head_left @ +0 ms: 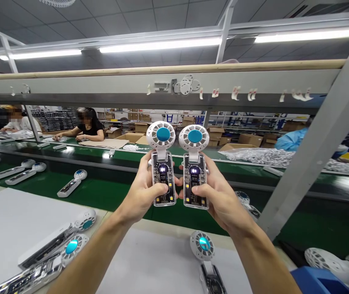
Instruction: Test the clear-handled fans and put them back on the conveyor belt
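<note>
At the centre of the view, the left hand (142,192) is wrapped round a white round-headed handheld fan (163,167) with a clear plastic handle, thumb across the front and fingers curled behind. The right hand (215,194), at three o'clock from it, clasps a matching fan (195,167) the same way. Both stand upright, a narrow gap between them, raised before a green conveyor belt (101,200).

With the pair of hands as the dial's centre, a white-covered table (150,253) spreads below from eight o'clock to five. Two similar fans lie on it at eight, just beside each other; a lone fan (205,245) lies between five and six. On the belt, a smaller-looking fan (72,183) lies at nine, with two others farther out. A blue plastic object (321,281) is cut off by the frame at four. A slanted grey metal post (312,139) cuts across the view of the belt at three. Small white parts (260,157) in clear plastic lie between two and three; a person in a black top (90,130) sits at ten.

Each held fan has a slotted white rim round a turquoise disc; through the handle show a black circuit board, yellow squares and glowing digits, partly covered by the thumb.
</note>
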The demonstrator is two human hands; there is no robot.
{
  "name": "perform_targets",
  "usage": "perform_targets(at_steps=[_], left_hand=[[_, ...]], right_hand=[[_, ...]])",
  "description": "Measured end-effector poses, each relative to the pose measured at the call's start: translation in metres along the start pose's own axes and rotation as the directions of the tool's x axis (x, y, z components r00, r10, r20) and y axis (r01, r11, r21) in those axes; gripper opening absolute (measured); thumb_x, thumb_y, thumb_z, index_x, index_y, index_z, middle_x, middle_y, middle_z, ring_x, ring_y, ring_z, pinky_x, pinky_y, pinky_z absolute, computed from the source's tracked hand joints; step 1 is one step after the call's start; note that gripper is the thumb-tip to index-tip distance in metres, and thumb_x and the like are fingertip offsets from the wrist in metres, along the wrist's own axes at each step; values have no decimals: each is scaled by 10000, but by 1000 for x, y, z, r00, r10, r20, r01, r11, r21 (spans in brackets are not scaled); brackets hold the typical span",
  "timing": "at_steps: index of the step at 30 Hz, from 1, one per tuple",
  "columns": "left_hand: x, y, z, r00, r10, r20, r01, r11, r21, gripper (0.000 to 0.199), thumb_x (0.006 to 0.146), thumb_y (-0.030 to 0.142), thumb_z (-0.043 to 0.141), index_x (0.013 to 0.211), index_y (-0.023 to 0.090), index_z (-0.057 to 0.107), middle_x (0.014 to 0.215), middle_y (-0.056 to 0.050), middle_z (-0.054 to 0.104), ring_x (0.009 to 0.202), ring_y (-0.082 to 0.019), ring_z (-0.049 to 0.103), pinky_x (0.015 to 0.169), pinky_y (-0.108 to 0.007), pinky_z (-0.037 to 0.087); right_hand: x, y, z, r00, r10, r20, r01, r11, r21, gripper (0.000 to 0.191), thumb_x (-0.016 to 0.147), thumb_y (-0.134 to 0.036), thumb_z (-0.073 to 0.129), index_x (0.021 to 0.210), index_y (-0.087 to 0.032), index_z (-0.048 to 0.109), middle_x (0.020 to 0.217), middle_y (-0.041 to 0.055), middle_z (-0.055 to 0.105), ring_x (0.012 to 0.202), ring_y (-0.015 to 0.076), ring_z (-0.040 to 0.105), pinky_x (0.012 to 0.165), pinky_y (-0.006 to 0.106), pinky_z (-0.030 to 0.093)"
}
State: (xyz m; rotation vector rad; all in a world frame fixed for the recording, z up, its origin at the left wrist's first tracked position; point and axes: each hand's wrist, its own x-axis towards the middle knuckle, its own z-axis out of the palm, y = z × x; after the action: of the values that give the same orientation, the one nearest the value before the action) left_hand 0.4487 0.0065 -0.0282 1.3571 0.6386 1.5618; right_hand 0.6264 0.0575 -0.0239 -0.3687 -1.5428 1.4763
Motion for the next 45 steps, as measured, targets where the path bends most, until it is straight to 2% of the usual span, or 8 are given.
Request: perform_targets(at_steps=[6, 11, 17, 24, 33, 38, 41, 45], left_hand=[[0, 0, -3, 1000, 5, 12, -5, 1000, -2, 841, 758, 122, 707, 1438, 227, 224, 947, -38, 709, 697, -193, 715, 654, -334, 593], [-1, 2, 1, 1000, -12, -14, 12, 1000, -9, 776, 803, 162, 694, 1437, 240, 252, 1138, -91, 687, 702, -181, 717, 671, -362, 607], [1, 1, 4, 999, -21, -38, 21, 1000, -3, 786, 792, 172, 684, 1434, 202, 231, 890, -34, 707, 664, -181, 697, 613, -312, 588], [-1, 2, 4, 999, -33, -21, 32, 999, -24, 789, 774, 174, 691, 1414, 199, 231, 891, -34, 704, 648, -185, 701, 597, -320, 590], [0, 1, 2, 1000, -19, 0, 19, 998, -61, 640, 799, 167, 662, 1323, 208, 298, 889, -37, 714, 640, -188, 715, 585, -294, 579], [-1, 3, 2, 1000, -13, -12, 12, 998, -58, 606, 813, 164, 646, 1315, 207, 311, 893, -40, 716, 661, -186, 719, 605, -296, 586], [-1, 4, 2, 1000, -16, -16, 14, 998, -63, 635, 787, 195, 669, 1325, 222, 333, 930, -39, 702, 668, -199, 720, 590, -301, 583], [1, -1, 1, 994, -22, -111, 22, 1000, -3, 572, 800, 329, 727, 1255, 227, 396, 952, -27, 679, 633, -163, 688, 547, -278, 561]], right_hand=[[0, -3, 0, 1000, -9, -2, 9, 999, -43, 900, 735, -75, 633, 1527, -307, 274, 1213, 30, 694, 764, 141, 688, 649, 257, 575], [-1, 0, -1, 1000, -8, -1, 8, 1000, -26, 813, 812, -121, 637, 1525, -312, 295, 1312, 48, 647, 874, 164, 692, 747, 301, 591], [-1, 1, -2, 1000, 3, -6, -4, 1000, -29, 732, 821, -130, 586, 1488, -291, 330, 1071, 22, 702, 724, 153, 673, 615, 275, 570], [0, 2, -2, 999, -20, -39, 18, 999, -50, 709, 804, -128, 601, 1459, -288, 378, 1228, 45, 664, 917, 172, 684, 697, 263, 576], [0, 1, -3, 1000, -8, -23, 7, 999, -43, 677, 815, -145, 603, 1437, -280, 371, 1105, 27, 700, 745, 160, 694, 627, 284, 597], [0, 1, -3, 999, -22, -44, 21, 999, -29, 695, 807, -167, 636, 1443, -275, 379, 1167, 49, 691, 885, 198, 713, 654, 287, 605], [0, 1, -5, 999, -15, -50, 12, 999, -46, 752, 815, -200, 653, 1484, -281, 318, 1023, 29, 721, 721, 179, 708, 627, 303, 598], [-1, 0, -2, 989, -22, -146, 17, 999, -32, 714, 795, -287, 737, 1415, -289, 382, 987, 17, 723, 713, 181, 710, 638, 297, 590]])
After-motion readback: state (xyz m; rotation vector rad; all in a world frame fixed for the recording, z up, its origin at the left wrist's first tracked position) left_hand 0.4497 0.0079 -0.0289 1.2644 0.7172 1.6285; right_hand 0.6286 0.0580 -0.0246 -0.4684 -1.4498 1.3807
